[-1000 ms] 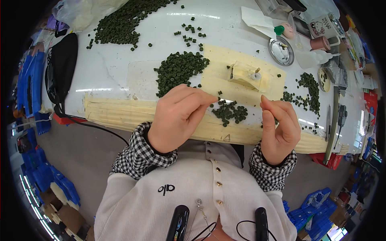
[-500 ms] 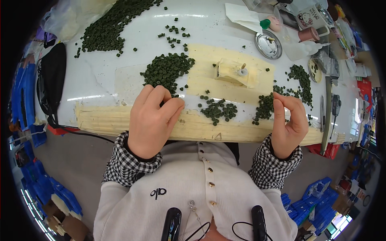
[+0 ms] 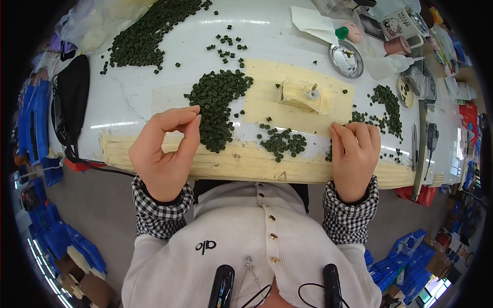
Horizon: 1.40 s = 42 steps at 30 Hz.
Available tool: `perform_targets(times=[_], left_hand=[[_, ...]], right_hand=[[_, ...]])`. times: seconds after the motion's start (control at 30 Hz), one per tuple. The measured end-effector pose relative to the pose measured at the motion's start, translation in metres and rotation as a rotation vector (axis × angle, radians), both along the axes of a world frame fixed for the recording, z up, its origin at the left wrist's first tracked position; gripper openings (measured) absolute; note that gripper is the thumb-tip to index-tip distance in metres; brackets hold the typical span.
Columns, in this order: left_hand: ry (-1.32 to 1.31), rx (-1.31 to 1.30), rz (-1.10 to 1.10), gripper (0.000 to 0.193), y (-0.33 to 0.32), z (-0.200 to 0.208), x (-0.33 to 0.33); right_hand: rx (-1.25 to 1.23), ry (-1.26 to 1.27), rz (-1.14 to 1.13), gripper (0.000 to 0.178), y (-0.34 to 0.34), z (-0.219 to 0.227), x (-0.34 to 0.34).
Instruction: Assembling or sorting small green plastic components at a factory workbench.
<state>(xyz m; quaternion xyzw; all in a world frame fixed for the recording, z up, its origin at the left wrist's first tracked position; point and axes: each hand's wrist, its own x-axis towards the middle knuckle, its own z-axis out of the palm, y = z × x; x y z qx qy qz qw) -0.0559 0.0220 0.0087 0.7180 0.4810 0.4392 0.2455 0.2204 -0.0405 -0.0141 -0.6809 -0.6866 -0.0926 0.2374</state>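
Observation:
My left hand [image 3: 160,167] is raised at the left edge of a heap of small dark green round pieces [image 3: 221,92]. Its thumb and forefinger meet in a pinch; whatever is between the tips is too small to make out. My right hand [image 3: 355,159] hovers by the table's front edge, thumb against fingertips, near the right-hand green pieces [image 3: 387,108], partly covering them. Any piece in that pinch is hidden. Between my hands lies a smaller cluster of green pieces [image 3: 282,143]. Beyond it stands a cream, tape-covered block [image 3: 298,96] with a short upright pin [image 3: 314,91].
A larger green heap [image 3: 136,43] lies far left beside a clear plastic bag [image 3: 102,23]. At the right are a round metal dish [image 3: 336,60], a white squeeze bottle [image 3: 385,66], a pink spool [image 3: 397,46] and tweezers [image 3: 415,146]. Yellowish tape [image 3: 246,161] lines the front edge.
My left hand has shifted left, off the heap's near part, and its fingers now form a ring-shaped pinch. The right hand has moved left, away from the right-hand pieces.

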Motion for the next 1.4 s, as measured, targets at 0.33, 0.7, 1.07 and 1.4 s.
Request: perform_targets(times=[0.33, 0.7, 1.07, 1.4], left_hand=[[-0.864, -0.666, -0.308, 0.014, -0.006, -0.004, 0.006], [-1.181, -0.931, -0.544, 0.016, -0.011, -0.021, 0.043], [-0.985, -0.84, -0.559, 0.017, -0.017, -0.023, 0.049], [-0.953, -0.754, -0.476, 0.015, -0.02, -0.021, 0.053]], right_hand=[[-0.031, 0.061, 0.029, 0.013, 0.002, 0.001, 0.0], [-0.016, 0.894, 0.223, 0.01, -0.002, 0.021, -0.037], [-0.133, 1.248, 0.437, 0.005, 0.009, 0.015, -0.054], [-0.224, 1.577, 0.449, 0.01, 0.005, 0.015, -0.062]])
